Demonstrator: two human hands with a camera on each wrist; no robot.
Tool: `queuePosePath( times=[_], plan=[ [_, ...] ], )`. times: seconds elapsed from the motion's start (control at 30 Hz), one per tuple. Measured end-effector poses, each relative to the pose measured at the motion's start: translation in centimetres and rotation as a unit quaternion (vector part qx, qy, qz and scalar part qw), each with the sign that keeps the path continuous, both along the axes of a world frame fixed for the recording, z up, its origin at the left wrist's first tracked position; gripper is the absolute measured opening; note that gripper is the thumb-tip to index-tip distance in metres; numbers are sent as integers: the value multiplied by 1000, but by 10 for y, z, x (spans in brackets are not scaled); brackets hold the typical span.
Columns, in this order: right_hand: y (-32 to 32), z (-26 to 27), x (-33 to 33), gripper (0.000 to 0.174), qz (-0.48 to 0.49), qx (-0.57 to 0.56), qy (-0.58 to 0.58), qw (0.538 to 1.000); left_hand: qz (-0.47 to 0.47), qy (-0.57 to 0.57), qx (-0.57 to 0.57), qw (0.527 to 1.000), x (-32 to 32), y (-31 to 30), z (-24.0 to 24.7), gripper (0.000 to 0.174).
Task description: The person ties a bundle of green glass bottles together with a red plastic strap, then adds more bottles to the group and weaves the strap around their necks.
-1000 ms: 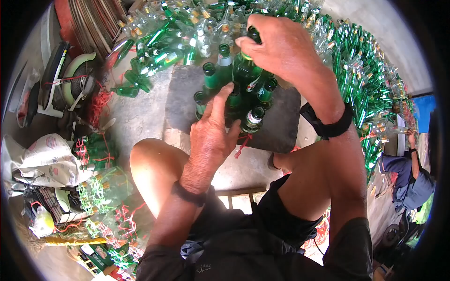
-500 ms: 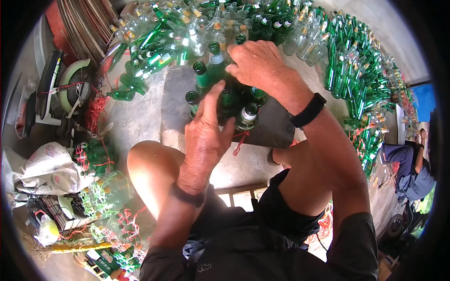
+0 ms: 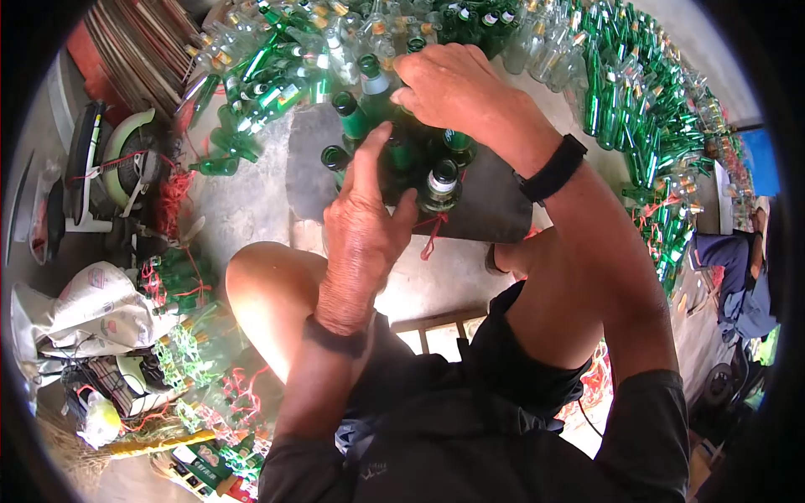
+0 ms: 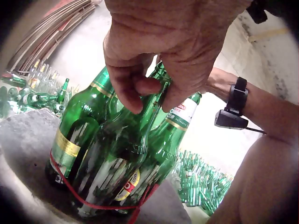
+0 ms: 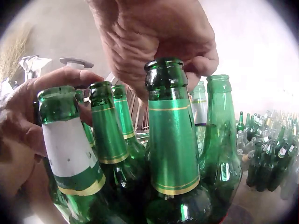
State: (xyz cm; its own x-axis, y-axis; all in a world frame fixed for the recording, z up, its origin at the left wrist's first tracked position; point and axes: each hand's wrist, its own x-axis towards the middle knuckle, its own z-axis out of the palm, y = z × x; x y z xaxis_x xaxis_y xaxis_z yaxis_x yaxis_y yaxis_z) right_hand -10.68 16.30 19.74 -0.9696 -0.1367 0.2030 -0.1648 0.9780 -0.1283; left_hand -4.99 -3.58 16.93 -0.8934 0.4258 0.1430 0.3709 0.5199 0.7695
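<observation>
Several green bottles stand upright in a tight bunch, a white-necked one (image 3: pixel 442 178) nearest the body, on a dark slab (image 3: pixel 499 210). Red string (image 4: pixel 88 204) circles them low down, its loose end (image 3: pixel 429 245) at the near side. My left hand (image 3: pixel 362 226) grips the bunch from the near left, fingers curled at the neck of a bottle (image 4: pixel 110 154); in the right wrist view its index finger touches a bottle mouth (image 5: pixel 100 87). At the far side, my right hand (image 3: pixel 461 92) has bent fingers among the necks; whether they hold anything is hidden.
Clear and green bottles (image 3: pixel 620 92) crowd the floor behind and to the right. A fan-like appliance (image 3: pixel 127 163), white sack (image 3: pixel 99 308) and netted bottles (image 3: pixel 180 281) lie left. Another person (image 3: pixel 738 268) is at the far right.
My right hand has left the bottle top it held and moved left and nearer the other necks. My left hand keeps its place on the bunch. The head view has shifted slightly.
</observation>
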Motion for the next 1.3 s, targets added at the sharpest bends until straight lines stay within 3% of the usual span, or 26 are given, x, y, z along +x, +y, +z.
queuePosePath(
  times=[0.2, 0.37, 0.5, 0.67, 0.73, 0.87, 0.97, 1.07, 1.13, 1.3],
  plan=[
    [-5, -1, -4, 19, -33, 24, -71, 997, -6, 13, 17, 1000, 0, 1, -6, 78],
    [-2, -5, -2, 16, -26, 10, -58, 998, -6, 14, 4, 1000, 1, 1, -2, 79],
    [0, -4, -3, 24, -15, 18, -17, 1000, -7, 0, 6, 1000, -7, 4, -4, 79],
    [1, 4, -3, 19, -40, -10, -68, 997, -7, -4, 4, 1000, -7, 3, -2, 79],
    [3, -2, -4, 24, -14, -6, -4, 1000, -4, 0, -1, 1000, -8, 4, -3, 79],
    [8, -2, -3, 25, -2, -10, -18, 1000, -3, 11, -6, 1000, -8, 3, 0, 78],
    [9, -7, -2, 24, 7, -25, 45, 999, -6, -5, 8, 1000, -6, 1, 2, 78],
    [7, 11, 8, 22, -38, -33, -9, 999, -14, 3, 12, 1000, -8, -1, -1, 78],
    [20, 15, 12, 20, 37, -72, 158, 984, -32, 9, 28, 999, -10, -2, -4, 79],
    [30, 63, 56, 18, 40, -36, 85, 995, -48, 33, 34, 998, -9, -6, -3, 83]
  ],
)
